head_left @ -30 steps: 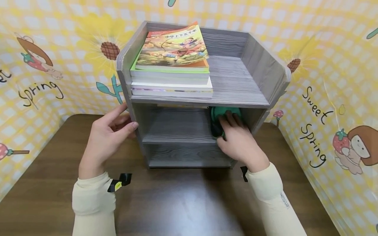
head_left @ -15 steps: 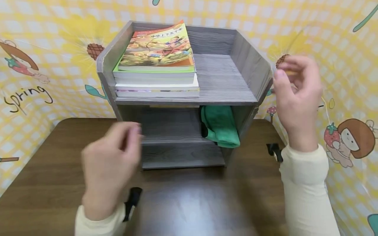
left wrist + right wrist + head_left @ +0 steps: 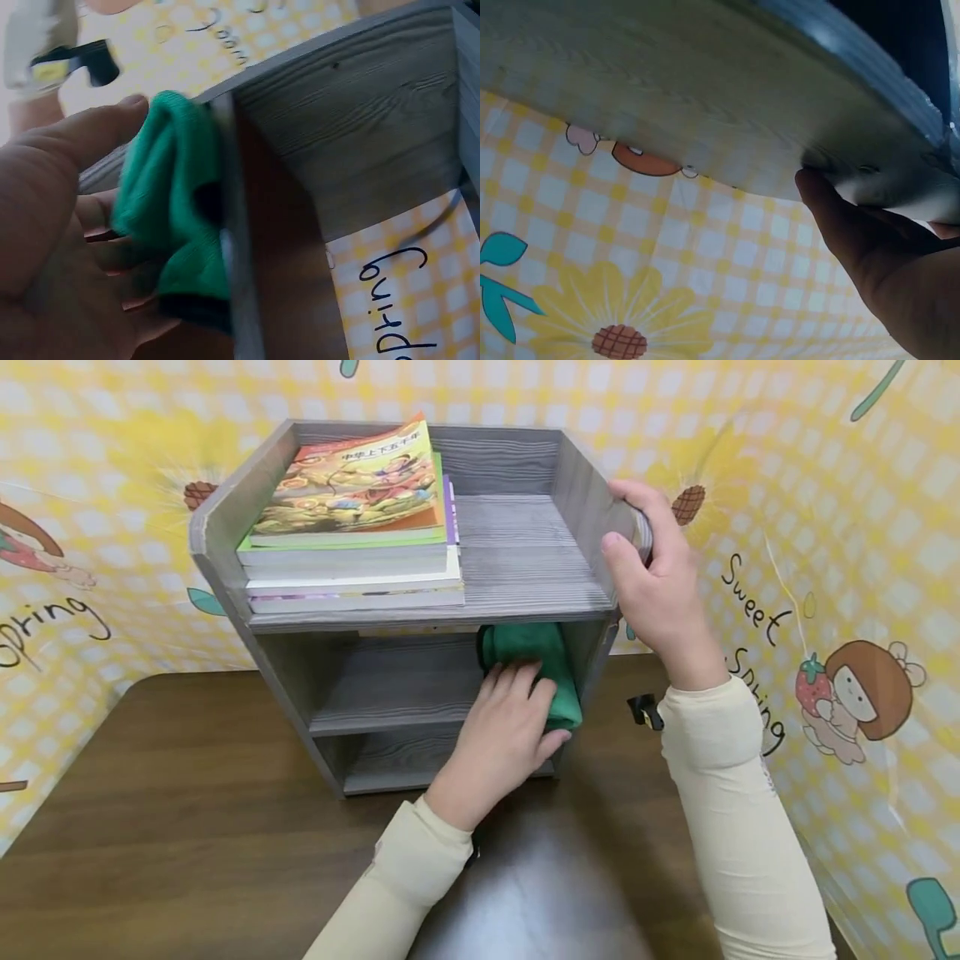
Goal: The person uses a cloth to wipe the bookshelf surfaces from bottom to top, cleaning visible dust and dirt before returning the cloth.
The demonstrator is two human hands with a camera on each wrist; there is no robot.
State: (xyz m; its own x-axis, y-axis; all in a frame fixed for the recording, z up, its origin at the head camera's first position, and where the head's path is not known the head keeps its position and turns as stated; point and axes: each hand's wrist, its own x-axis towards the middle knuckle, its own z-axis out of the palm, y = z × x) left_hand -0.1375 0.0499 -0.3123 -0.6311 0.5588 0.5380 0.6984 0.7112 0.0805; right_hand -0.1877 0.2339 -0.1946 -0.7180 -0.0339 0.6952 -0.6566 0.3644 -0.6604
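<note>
A grey wood-grain shelf unit (image 3: 517, 556) stands on the table. At the right end of its middle shelf lies a folded green cloth (image 3: 536, 643) with dark edging. My left hand (image 3: 502, 727) touches the front of this cloth with extended, slightly bent fingers. In the left wrist view, the cloth (image 3: 176, 180) is bunched against a shelf board, my thumb on one side and my fingertips partly hidden. My right hand (image 3: 663, 585) grips the upper front corner of the right side panel, thumb inside. From below, the right wrist view shows that hand (image 3: 885, 255) against the panel's outer face.
Several stacked books (image 3: 352, 527) fill the left of the top shelf. A brown wooden table (image 3: 187, 793) carries the unit. Yellow checked fabric (image 3: 750, 468) with cartoon prints surrounds the table on the back and sides.
My right hand let go of the green cloth, rose and took hold of the right side panel. My left hand left the left panel and crossed over to the cloth. The view shifted right.
</note>
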